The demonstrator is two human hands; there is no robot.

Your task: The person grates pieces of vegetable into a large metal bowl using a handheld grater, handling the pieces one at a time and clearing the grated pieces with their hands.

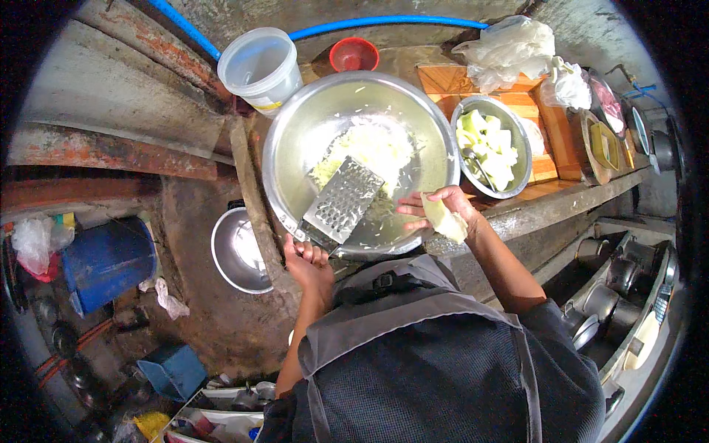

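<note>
My left hand (308, 266) grips the handle end of a metal box grater (344, 200), which leans into a wide metal basin (285, 144) at its near rim. Pale green shreds (376, 147) lie heaped in the basin, and some cling to the grater's face. In my right hand (451, 205), just right of the grater, a pale piece of peeled vegetable (443, 219) rests against the palm under the thumb, with the fingers spread. Right of the basin, a smaller metal bowl (525, 166) holds cut chunks of pale green vegetable (487, 144) and a spoon (481, 169).
A clear plastic bucket (257, 66) and a red bowl (354, 54) stand behind the basin. Plastic bags (512, 50) lie at the back right, near a yellow tray (605, 145). Another metal basin (238, 252) sits lower left. Pots (604, 299) fill a rack at right.
</note>
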